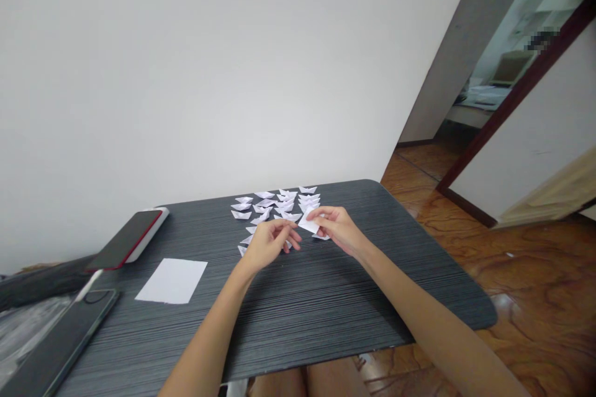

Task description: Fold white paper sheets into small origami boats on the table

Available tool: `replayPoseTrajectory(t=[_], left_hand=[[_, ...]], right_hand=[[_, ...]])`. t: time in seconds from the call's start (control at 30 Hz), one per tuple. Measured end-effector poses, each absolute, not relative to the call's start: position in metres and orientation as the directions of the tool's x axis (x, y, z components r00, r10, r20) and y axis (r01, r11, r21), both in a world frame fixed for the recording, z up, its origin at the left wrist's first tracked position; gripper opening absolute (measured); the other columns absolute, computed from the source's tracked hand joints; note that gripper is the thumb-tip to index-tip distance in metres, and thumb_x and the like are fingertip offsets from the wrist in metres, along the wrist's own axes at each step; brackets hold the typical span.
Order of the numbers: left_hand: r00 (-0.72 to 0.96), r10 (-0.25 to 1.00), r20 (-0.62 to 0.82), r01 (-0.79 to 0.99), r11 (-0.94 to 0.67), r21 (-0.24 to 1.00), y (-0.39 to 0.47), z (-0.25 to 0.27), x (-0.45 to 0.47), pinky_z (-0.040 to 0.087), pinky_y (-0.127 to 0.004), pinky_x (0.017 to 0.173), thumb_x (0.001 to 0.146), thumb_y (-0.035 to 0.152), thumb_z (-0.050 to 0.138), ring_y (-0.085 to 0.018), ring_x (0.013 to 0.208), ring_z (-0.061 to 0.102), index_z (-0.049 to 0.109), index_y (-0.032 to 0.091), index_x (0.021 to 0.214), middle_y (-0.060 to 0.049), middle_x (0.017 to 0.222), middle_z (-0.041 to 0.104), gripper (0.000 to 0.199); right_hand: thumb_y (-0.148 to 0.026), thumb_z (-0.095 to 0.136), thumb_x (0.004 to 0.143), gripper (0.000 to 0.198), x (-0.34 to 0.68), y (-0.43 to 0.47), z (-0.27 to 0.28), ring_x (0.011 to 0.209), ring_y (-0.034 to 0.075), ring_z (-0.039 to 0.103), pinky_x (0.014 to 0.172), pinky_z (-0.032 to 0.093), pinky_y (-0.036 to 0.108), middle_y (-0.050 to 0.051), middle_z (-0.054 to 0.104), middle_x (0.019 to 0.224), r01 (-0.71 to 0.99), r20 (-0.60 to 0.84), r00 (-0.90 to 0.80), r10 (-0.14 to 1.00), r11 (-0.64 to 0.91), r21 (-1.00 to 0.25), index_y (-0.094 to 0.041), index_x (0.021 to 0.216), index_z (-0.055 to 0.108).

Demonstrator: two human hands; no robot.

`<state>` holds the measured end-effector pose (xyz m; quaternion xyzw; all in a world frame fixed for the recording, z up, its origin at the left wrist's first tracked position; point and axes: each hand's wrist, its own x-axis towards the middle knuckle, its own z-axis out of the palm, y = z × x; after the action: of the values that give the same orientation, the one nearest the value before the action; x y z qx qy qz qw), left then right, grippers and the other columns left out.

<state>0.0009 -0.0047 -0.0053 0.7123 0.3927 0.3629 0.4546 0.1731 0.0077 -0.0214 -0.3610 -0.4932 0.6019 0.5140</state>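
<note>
Using clock with paper piece (307,224) at centre, 12 toward wall (261,87). Holding paper piece in right hand (339,227) at about 3 o'clock, pinched between thumb and fingers, at right side of white paper boats (241,215). Can't tell whether lifted clear of table (354,304) or resting on anything below. Got left hand (267,245) just beside, at about 8 o'clock, with fingers loosely curled and parted, palm turned inward, apart from paper piece; see nothing gripped there. Seeing paper boats fanned from 9 round to 12 o'clock, plus one at 5 partly under right hand and several at 8 partly behind left hand. Also seeing flat, unfolded white sheet (172,281) farther out at 8 o'clock, well apart from both hands, with phone (69,338) beyond on same bearing and dark red-edged slab (125,239) at 9. Would call current step one-handed handling of paper piece, either mid-fold or being positioned near paper boats; can't read fold stage at this size. For next move, if folding: bring left fingers in from 8 o'clock, take free edge, hold right pinch steady, crease without crushing. If placing: lower toward bare table, avoid brushing neighbours, then ease pinch. Watch both wrists near paper boats; likely light enough to shift on slight contact.
</note>
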Motion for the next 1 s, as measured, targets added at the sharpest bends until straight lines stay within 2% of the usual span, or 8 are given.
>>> replayPoseTrajectory(t=[0.13,0.23,0.33,0.43,0.5,0.7,0.9,1.0], left_hand=[[0.490,0.707,0.510,0.429,-0.704,0.566,-0.004,-0.010,-0.004,0.041,-0.035,0.084,0.077,0.020,0.046,-0.020,0.103,0.050,0.052,0.020,0.110,-0.011,0.114,0.053,0.033],[0.490,0.648,0.583,0.444,-0.761,0.473,-0.004,-0.017,-0.002,0.040,-0.035,0.085,0.079,0.019,0.044,-0.019,0.101,0.050,0.058,0.022,0.102,-0.010,0.110,0.055,0.027],[0.418,0.711,0.566,0.454,-0.703,0.547,-0.005,-0.017,0.000,0.043,-0.032,0.080,0.080,0.021,0.044,-0.018,0.091,0.055,0.062,0.019,0.094,-0.010,0.098,0.062,0.023],[0.334,0.819,0.466,0.462,-0.573,0.677,-0.007,-0.012,0.002,0.046,-0.028,0.069,0.078,0.028,0.048,-0.017,0.070,0.059,0.066,0.018,0.081,-0.007,0.076,0.067,0.021],[0.301,0.885,0.355,0.419,-0.457,0.784,-0.008,-0.008,0.005,0.047,-0.025,0.060,0.076,0.031,0.050,-0.015,0.059,0.058,0.067,0.016,0.074,-0.006,0.066,0.067,0.023],[0.349,0.928,0.131,0.035,-0.152,0.988,-0.008,-0.007,0.010,0.049,-0.026,0.057,0.072,0.030,0.054,-0.015,0.054,0.060,0.064,0.009,0.087,-0.007,0.066,0.068,0.028],[0.402,0.913,0.062,-0.225,0.033,0.974,-0.009,-0.006,0.011,0.050,-0.033,0.063,0.070,0.026,0.055,-0.021,0.064,0.064,0.062,0.006,0.084,-0.012,0.069,0.068,0.026],[0.411,0.911,0.020,-0.262,0.098,0.960,-0.009,-0.004,0.011,0.050,-0.034,0.064,0.070,0.030,0.054,-0.022,0.063,0.064,0.062,0.005,0.079,-0.014,0.069,0.068,0.027]], right_hand=[[-0.022,0.063,0.063,0.015,0.171,0.006,-0.024,0.037,0.002,0.039,0.037,0.026,0.016,-0.004,0.052,0.048,-0.319,-0.002,-0.268,0.964,-0.091,-0.943,-0.014,0.076,0.061],[-0.028,0.062,0.066,0.021,0.169,0.002,-0.022,0.040,0.004,0.041,0.038,0.026,0.016,-0.003,0.052,0.051,-0.285,-0.030,-0.379,0.925,-0.148,-0.947,-0.016,0.083,0.057],[-0.038,0.054,0.072,0.026,0.170,0.000,-0.015,0.047,0.007,0.047,0.043,0.032,0.018,0.000,0.055,0.057,-0.118,0.012,-0.390,0.921,-0.038,-0.992,-0.015,0.083,0.059],[-0.037,0.057,0.069,0.024,0.172,0.000,-0.010,0.073,0.013,0.054,0.058,0.041,0.022,0.005,0.059,0.082,0.095,0.233,-0.281,0.931,0.269,-0.958,-0.017,0.080,0.063],[-0.031,0.061,0.066,0.020,0.172,-0.001,-0.009,0.081,0.015,0.055,0.065,0.042,0.024,0.004,0.059,0.088,0.148,0.330,-0.278,0.902,0.379,-0.913,-0.018,0.081,0.064],[-0.033,0.055,0.072,0.026,0.171,-0.004,-0.012,0.038,0.009,0.051,0.035,0.035,0.020,0.000,0.059,0.057,0.017,0.227,-0.302,0.926,0.243,-0.970,-0.014,0.089,0.062],[-0.028,0.056,0.071,0.022,0.174,-0.005,-0.004,0.041,0.009,0.053,0.040,0.041,0.020,0.000,0.059,0.053,-0.054,0.211,-0.330,0.920,0.205,-0.977,-0.014,0.084,0.066],[-0.027,0.057,0.070,0.019,0.174,-0.006,-0.002,0.041,0.009,0.053,0.040,0.042,0.020,0.000,0.060,0.054,-0.058,0.232,-0.325,0.917,0.225,-0.972,-0.015,0.080,0.066]])
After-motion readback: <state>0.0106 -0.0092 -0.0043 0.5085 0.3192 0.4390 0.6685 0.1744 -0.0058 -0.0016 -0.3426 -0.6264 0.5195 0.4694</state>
